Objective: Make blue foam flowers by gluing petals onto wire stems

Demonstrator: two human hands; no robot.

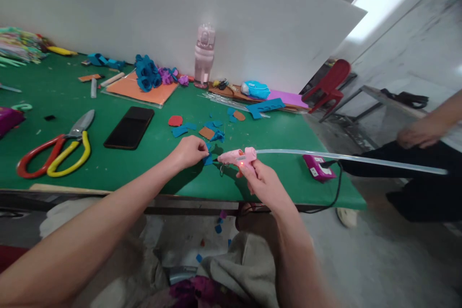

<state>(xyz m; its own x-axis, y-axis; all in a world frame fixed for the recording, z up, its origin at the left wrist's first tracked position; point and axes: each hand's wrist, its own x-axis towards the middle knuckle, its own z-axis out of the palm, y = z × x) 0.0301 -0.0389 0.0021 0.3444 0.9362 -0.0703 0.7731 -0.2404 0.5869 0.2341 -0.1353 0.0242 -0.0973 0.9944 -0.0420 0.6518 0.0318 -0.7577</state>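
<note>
A pink hot glue gun [236, 156] is gripped in my right hand [263, 178], its nozzle pointing left and a small light glowing on its body. Out of its back runs a long clear glue stick [346, 158]. My left hand [191, 151] pinches a small blue felt piece [208, 158] just in front of the nozzle; the fingertips partly cover it. Beyond the hands lie blue scraps [184, 129], a brown felt piece [207, 133] and a red round piece [175, 121]. Whether the nozzle touches the felt I cannot tell.
On the green table [173, 173] lie red-and-yellow scissors [68, 147] and a black phone [130, 127]. Blue felt flowers [146, 72] and a pink bottle [204, 55] are at the back. A purple power socket [318, 167] sits right. Another person's hand [418, 132] is at far right.
</note>
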